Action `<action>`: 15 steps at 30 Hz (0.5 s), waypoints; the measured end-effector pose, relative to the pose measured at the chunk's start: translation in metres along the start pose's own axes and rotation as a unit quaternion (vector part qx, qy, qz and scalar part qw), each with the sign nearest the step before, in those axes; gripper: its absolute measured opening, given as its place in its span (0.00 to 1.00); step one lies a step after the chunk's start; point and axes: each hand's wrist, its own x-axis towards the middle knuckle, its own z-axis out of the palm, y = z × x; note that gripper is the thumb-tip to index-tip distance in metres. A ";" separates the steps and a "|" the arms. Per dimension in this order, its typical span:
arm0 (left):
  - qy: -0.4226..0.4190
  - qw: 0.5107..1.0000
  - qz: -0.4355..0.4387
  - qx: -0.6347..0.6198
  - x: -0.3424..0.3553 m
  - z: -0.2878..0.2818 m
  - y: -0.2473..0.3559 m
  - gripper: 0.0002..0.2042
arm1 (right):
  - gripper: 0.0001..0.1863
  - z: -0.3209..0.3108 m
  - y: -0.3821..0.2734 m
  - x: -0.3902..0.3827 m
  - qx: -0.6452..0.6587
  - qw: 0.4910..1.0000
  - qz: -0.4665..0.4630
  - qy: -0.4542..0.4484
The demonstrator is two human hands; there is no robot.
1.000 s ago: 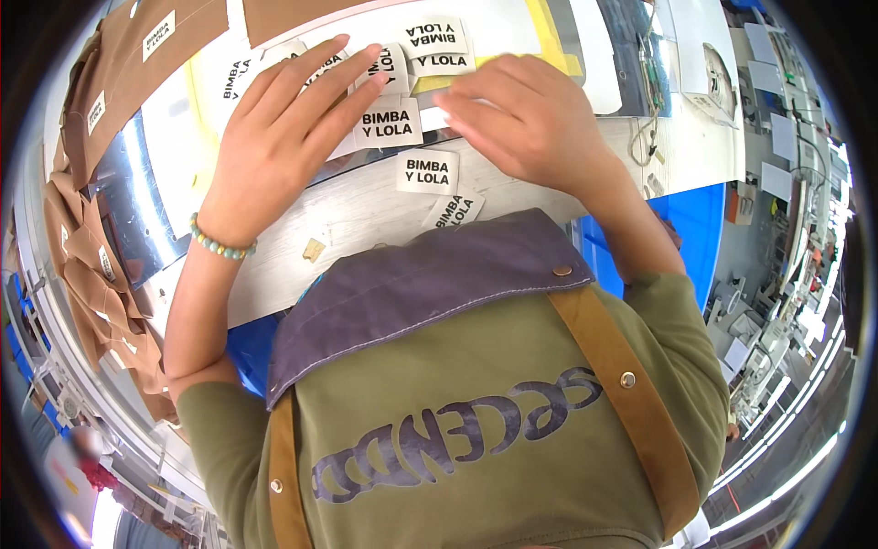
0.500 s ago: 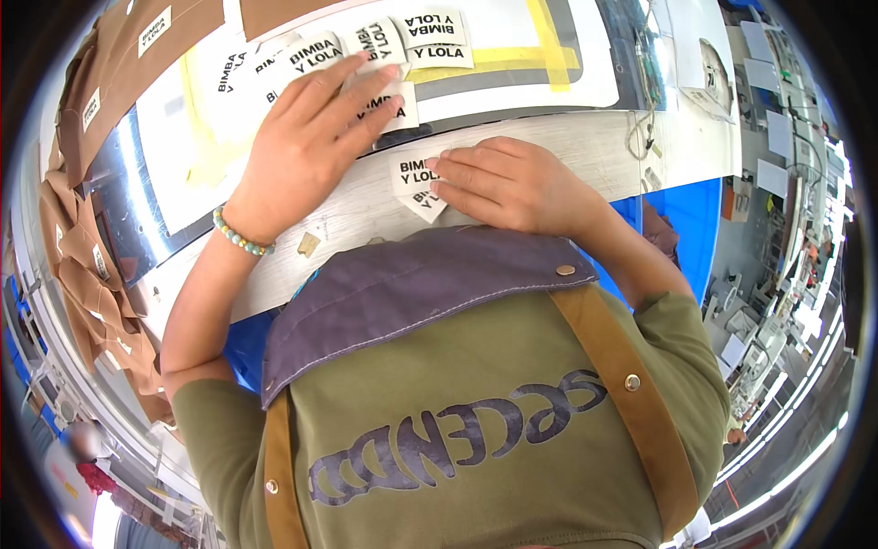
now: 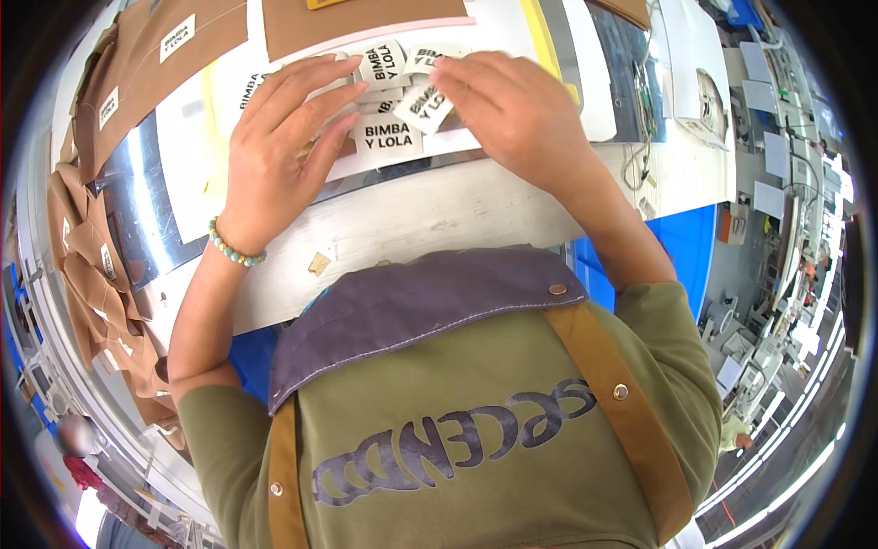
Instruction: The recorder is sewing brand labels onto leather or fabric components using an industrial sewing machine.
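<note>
My left hand [image 3: 279, 156] lies with fingers apart over the left part of a loose group of white labels with black print [image 3: 389, 137], on white boards with yellow tape edging [image 3: 535, 37]. My right hand [image 3: 512, 119] has its fingers together on a tilted white label [image 3: 422, 108] at the right of the group; its thumb is hidden. Another label [image 3: 382, 59] lies between my hands, near the left fingertips. The worktop's bare pale front strip [image 3: 393, 215] runs beneath my wrists.
Brown cut pieces [image 3: 101, 265] are heaped at the left, with brown sheets [image 3: 338, 18] along the back. A white device with cables [image 3: 700, 91] stands at the right, above a blue bin [image 3: 677, 256]. A person in red [image 3: 82, 467] is at lower left; another person's arm [image 3: 736, 439] shows at right.
My right hand went down to two labels on the front strip, then moved up to the group; those labels are gone from the strip. More brown sheet shows at the back.
</note>
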 end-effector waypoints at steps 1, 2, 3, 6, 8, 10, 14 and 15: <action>0.003 1.000 0.000 0.004 0.001 -0.003 -0.002 0.18 | 0.16 0.003 0.002 0.002 0.001 1.000 -0.005 0.005; 0.007 1.000 -0.005 0.001 0.001 -0.006 -0.004 0.17 | 0.16 0.005 0.003 0.004 0.015 1.000 -0.002 -0.009; 0.018 1.000 -0.013 -0.007 0.000 -0.008 -0.005 0.15 | 0.16 0.005 0.004 0.005 0.030 0.999 0.003 -0.026; 0.033 0.992 -0.088 -0.083 0.000 -0.015 -0.004 0.12 | 0.16 -0.005 0.011 0.008 0.064 0.998 0.023 -0.005; 0.018 0.975 -0.155 -0.158 0.004 -0.017 -0.002 0.11 | 0.16 -0.013 0.014 0.017 0.077 0.995 0.044 0.035; 0.005 0.917 -0.261 -0.301 0.009 -0.017 0.007 0.11 | 0.16 -0.012 0.014 0.033 0.031 0.997 0.020 0.075; -0.012 0.807 -0.331 -0.489 0.030 -0.001 0.008 0.10 | 0.17 -0.003 0.009 0.061 -0.038 0.992 -0.038 0.115; -0.019 0.809 -0.339 -0.481 0.032 0.002 0.009 0.10 | 0.18 -0.002 0.009 0.067 -0.036 0.990 -0.063 0.122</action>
